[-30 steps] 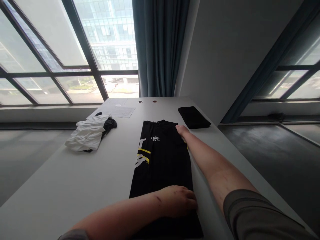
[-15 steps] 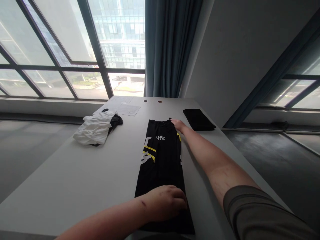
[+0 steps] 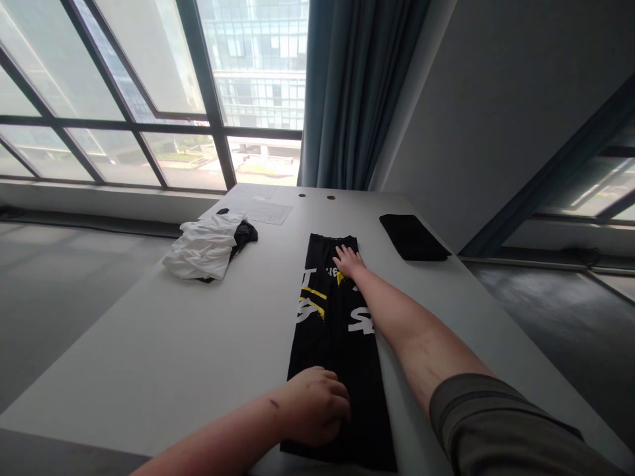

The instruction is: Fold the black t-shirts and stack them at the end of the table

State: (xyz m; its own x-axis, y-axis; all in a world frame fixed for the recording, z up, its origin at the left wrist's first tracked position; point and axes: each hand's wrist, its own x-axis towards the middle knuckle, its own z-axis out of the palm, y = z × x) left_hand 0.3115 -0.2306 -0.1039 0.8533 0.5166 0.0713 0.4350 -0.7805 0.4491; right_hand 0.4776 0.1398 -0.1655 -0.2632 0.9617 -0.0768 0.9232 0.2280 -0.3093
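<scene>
Daylight is pouring in through a wide, dark-framed window point(image 3: 149, 73), beyond which a glassy building point(image 3: 262, 73) is rising, while a blue-grey curtain point(image 3: 357, 92) is hanging beside it. On the right a grey wall point(image 3: 496, 99) is sitting in shadow, with another curtain point(image 3: 543, 185) and a second window point(image 3: 578, 188) showing past it. The white bench point(image 3: 208, 344) is stretching toward the first curtain, and the grey floor point(image 3: 74, 291) is catching pale light on both sides.
</scene>
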